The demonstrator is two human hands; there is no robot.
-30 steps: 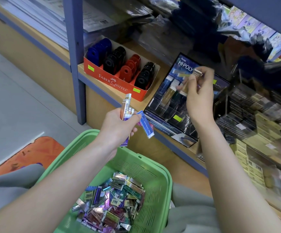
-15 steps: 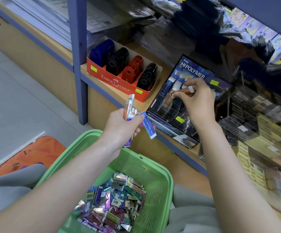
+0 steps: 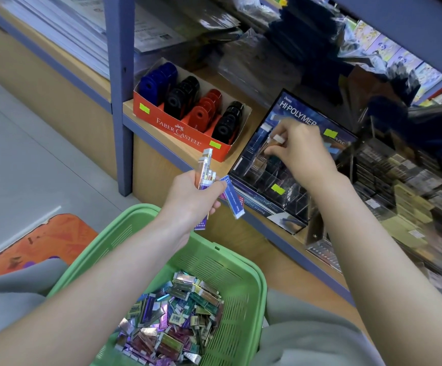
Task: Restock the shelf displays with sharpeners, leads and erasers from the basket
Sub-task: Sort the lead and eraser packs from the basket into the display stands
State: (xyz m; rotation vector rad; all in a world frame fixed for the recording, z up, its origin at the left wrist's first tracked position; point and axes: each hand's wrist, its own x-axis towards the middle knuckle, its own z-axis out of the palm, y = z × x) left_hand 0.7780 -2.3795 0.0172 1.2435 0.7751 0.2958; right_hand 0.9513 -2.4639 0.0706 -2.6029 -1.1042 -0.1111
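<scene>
Lead cases (image 3: 172,318), flat, shiny, fill slotted basket (image 3: 214,268).

The red sharpener box (image 3: 178,127) reads "FABER CASTELL"; the black display stand (image 3: 292,108) reads "Pentel HI·POLYMER" and "precise erasing".

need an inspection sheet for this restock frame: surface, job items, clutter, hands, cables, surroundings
Surface: wooden shelf board, blue metal frame; displays stand on it.
Job's things: green plastic basket with loose shiny lead packs; red cardboard box of blue, black, red sharpeners; black Hi-Polymer display rack.
Clutter: plastic-wrapped stock behind the displays.
Hands: left hand grips several slim packs; right hand pinches one small pack at the rack.
Cables: nothing seen.
Surroundings: grey floor, orange mat.
</scene>
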